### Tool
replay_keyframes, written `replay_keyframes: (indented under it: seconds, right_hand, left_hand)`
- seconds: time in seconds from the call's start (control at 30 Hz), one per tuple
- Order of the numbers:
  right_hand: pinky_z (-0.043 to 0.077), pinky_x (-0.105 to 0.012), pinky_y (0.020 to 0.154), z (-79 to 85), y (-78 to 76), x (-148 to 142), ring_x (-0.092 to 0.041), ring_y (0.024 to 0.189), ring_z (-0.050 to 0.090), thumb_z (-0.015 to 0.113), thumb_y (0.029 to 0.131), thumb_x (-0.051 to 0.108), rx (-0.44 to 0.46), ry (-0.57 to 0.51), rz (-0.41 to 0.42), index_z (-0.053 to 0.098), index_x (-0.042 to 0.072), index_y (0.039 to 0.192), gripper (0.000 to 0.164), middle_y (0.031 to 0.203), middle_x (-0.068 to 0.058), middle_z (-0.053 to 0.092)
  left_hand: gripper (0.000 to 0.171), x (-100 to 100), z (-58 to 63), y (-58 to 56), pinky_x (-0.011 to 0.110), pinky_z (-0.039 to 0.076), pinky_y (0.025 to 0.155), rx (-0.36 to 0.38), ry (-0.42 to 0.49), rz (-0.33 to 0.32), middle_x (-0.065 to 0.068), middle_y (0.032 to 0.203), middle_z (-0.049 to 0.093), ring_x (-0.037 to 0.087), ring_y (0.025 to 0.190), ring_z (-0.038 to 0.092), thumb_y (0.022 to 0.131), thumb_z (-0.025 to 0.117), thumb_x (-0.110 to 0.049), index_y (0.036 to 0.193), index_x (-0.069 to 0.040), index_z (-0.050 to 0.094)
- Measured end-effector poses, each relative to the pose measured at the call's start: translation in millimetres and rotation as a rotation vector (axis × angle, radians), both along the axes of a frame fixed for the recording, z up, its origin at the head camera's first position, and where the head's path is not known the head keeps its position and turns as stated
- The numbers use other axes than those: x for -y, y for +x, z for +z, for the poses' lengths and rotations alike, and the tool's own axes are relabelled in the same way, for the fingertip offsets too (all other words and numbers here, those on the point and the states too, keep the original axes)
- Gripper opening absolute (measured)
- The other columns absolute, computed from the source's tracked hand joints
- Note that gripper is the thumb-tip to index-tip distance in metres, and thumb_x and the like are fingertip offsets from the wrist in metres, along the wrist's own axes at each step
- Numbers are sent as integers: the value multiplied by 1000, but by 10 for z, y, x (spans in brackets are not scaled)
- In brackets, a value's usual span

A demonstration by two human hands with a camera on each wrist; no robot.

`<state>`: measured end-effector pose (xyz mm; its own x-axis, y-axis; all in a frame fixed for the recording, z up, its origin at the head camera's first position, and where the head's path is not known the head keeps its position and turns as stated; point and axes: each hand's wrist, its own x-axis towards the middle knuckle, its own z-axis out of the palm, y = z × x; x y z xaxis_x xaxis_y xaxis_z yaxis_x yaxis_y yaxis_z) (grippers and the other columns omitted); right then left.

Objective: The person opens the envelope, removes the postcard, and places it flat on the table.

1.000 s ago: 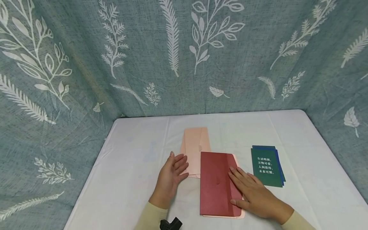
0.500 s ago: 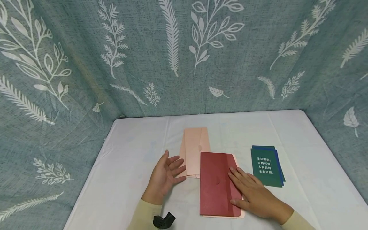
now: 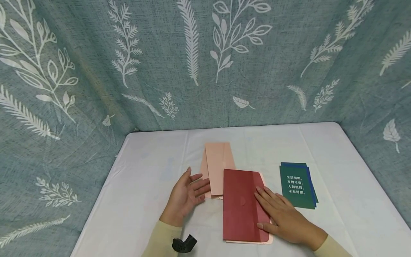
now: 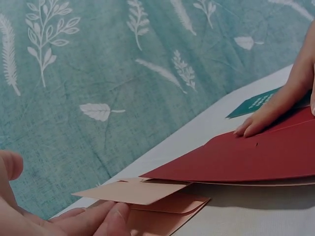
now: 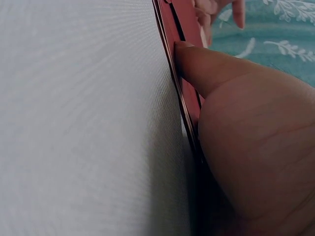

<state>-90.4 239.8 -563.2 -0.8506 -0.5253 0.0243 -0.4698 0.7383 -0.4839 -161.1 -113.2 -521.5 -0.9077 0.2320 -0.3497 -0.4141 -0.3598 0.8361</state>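
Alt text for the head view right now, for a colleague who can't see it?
Right hand rests on a red envelope; left hand touches the left edge of overlapping pink envelopes beyond it. Green and blue cards lie stacked to the right on a white cloth, before a leafy teal curtain.

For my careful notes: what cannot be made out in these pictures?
Head: most of the blue card, covered by the green card.
Head: most of the pink paper, under the red envelope.
Left wrist: the green card's writing, too small.
Right wrist: part of the right hand, cut off by the right edge.
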Motion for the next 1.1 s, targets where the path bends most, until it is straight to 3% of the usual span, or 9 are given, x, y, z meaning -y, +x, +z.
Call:
replay_keyframes:
  seconds: [0.1,0.2,0.33,0.7,0.9,1.1]
  right_hand:
    - [9,-42,124,2,3,-4,-31,163,20,62,104,63,3,-1,3,38,12,171,88,178,-4,28]
    - [9,-41,123,9,5,-6,-31,163,20,63,105,62,2,-5,3,37,11,171,88,178,-4,28]
    - [13,-48,123,18,7,-11,-31,163,20,64,104,60,-6,-17,4,38,10,171,87,178,-5,28]
    - [19,-56,122,7,-8,-20,-32,163,21,65,104,61,-11,-12,5,37,11,171,88,178,-5,28]
    - [19,-55,122,-3,-8,-29,-32,163,21,65,104,61,-25,-14,8,37,12,171,88,178,-4,28]
    - [20,-57,122,-8,-8,-28,-31,163,22,66,103,61,-13,-21,5,37,13,171,88,178,-3,28]
  left_hand:
    - [83,-31,-9,-23,37,57,88,6,11,-5,36,154,49,34,121,66,114,43,-60,157,10,31]
    - [79,-69,-18,-74,47,59,94,16,34,7,36,147,52,38,118,69,114,47,-56,153,11,32]
    - [69,-106,-33,-164,56,60,90,24,29,21,30,132,61,38,108,74,113,55,-46,149,10,38]
    - [52,-125,-132,-279,43,65,75,-13,-118,-79,23,125,69,27,93,78,113,59,-22,154,7,46]
    - [48,-170,-169,-304,38,64,68,-6,-188,-83,19,115,74,24,88,78,109,63,-11,152,7,51]
    - [51,-206,-195,-303,36,64,66,-17,-208,-68,22,125,69,25,88,76,101,65,1,149,9,51]
